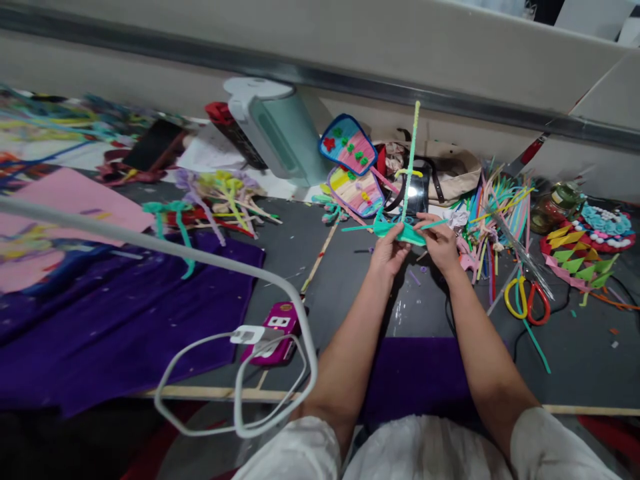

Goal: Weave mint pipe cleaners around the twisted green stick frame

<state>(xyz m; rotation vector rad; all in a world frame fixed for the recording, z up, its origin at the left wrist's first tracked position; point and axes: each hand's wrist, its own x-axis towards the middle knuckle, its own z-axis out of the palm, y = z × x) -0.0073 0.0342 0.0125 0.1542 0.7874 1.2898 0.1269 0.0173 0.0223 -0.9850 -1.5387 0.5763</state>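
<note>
Both hands hold one pipe-cleaner craft (411, 233) above the grey table. Its body is a flat green piece, and a pale green pipe-cleaner stem (413, 150) rises upright from it, with a short yellow piece wound across. Thin green ends stick out to either side. My left hand (390, 252) pinches the green body from the left, thumb on top. At the right end, my right hand (440, 243) has its fingers closed around the green piece near a protruding strand. The fingertips partly cover the join.
Behind the hands stand two fan-shaped colourful crafts (350, 147) and a beige bag (455, 167). Loose pipe cleaners (500, 220) and scissors (527, 300) lie right. A kettle (280, 133), purple power strip (280, 327), looping white cable (225, 263) and purple cloth (200, 320) are left.
</note>
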